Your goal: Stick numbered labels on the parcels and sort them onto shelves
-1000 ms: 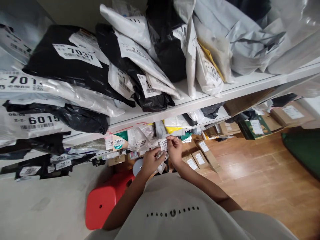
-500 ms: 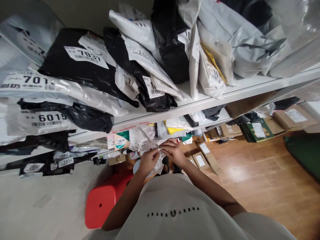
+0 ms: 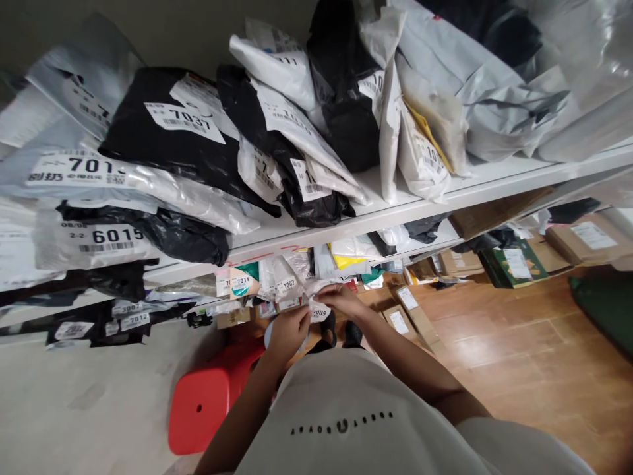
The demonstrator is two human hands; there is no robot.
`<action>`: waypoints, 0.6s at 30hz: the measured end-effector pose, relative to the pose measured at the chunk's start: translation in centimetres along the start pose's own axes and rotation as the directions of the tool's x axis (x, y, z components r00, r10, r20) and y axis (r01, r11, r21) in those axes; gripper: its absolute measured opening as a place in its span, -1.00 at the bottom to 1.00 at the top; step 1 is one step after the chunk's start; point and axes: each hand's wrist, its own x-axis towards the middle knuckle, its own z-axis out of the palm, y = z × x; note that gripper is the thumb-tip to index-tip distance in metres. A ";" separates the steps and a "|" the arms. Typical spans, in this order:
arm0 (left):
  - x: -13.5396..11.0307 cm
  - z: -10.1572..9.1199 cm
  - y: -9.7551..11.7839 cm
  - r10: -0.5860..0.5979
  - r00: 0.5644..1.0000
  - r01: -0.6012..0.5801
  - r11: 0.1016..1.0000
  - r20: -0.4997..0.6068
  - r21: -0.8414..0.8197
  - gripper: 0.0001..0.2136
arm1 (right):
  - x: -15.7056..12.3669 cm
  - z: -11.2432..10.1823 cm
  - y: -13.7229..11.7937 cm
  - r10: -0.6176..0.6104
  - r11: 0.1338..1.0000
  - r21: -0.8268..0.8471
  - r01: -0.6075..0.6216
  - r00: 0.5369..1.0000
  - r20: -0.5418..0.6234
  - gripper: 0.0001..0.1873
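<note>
Between my hands, in front of the lower shelf, is a small white parcel bag (image 3: 319,311) whose label reads about "009". My left hand (image 3: 289,330) is closed on its left edge, thumb on top. My right hand (image 3: 341,298) pinches its upper right part, with the fingertips partly hidden by the bag. Just behind it on the lower shelf lies a clear-white parcel marked 1002 (image 3: 287,284). Left of that one is a parcel marked 7014 (image 3: 242,282).
An upper white shelf (image 3: 376,218) full of black and white parcel bags juts out above my hands. A red stool (image 3: 198,409) stands at lower left. Cardboard boxes (image 3: 409,297) lie on the wooden floor at right, near a green box (image 3: 514,265).
My hands have moved slightly apart, and the label on the white parcel bag now shows between them. The view has shifted slightly.
</note>
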 end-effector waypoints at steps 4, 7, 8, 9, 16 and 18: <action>-0.7 0.5 -1.5 -0.225 0.973 0.199 0.933 -0.056 -0.300 -0.68 | 2.9 0.9 -2.0 -0.375 0.925 -0.169 0.340 0.747 -0.549 -0.70; -1.0 0.7 -2.1 -0.343 0.938 0.277 0.831 -0.051 -0.482 -0.67 | 5.6 1.5 -2.2 -0.779 0.613 -0.603 0.510 0.519 -0.353 -0.78; -1.0 0.7 -2.1 -0.361 0.931 0.287 0.808 -0.047 -0.514 -0.68 | 6.3 1.7 -1.9 -0.826 0.502 -0.677 0.538 0.529 -0.194 -0.80; -1.1 0.7 -2.1 -0.372 0.927 0.292 0.794 -0.045 -0.533 -0.68 | 6.9 1.9 -1.4 -0.829 0.424 -0.709 0.563 0.556 -0.055 -0.81; -1.4 0.0 -2.2 -0.401 0.914 0.298 0.769 -0.063 -0.565 -0.68 | 4.9 0.9 0.3 -0.678 0.485 -0.571 0.663 0.697 0.234 -0.64; -1.4 -0.2 -2.1 -0.400 0.913 0.298 0.783 -0.076 -0.546 -0.69 | 2.9 0.5 0.0 -0.639 0.645 -0.446 0.620 0.758 0.129 -0.68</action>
